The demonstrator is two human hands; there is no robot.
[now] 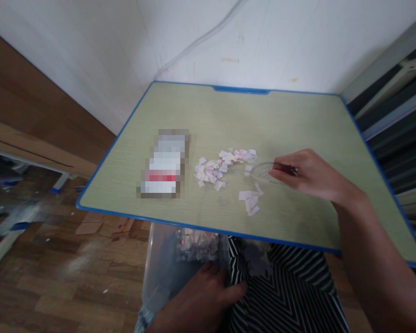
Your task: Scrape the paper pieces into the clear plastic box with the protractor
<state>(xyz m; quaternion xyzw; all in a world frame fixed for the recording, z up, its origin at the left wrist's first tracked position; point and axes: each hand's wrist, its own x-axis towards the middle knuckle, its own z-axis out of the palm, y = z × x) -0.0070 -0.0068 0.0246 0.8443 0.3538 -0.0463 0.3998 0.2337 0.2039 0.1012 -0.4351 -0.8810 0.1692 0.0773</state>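
Note:
My right hand [308, 175] is closed in a pinch over the right half of the table, holding a clear protractor [261, 171]. A small dark reddish piece shows between the same fingers; its kind is unclear. Left of the protractor lies a loose pile of small white and pinkish paper scraps [210, 172]. A smaller group of scraps [251, 201] lies just below it. My left hand [208, 293] is below the table's front edge, over a translucent plastic bin [150, 263]. Its thumb is stretched apart from the bent fingers, whose tips are partly hidden.
The pale green table [280, 120] has a blue rim and stands against a white wall. A pixelated white rectangular object [164, 164] lies on its left side. Inside the bin is a bag of scraps [197, 244]. Black-and-white striped fabric [287, 286] lies beside my left hand.

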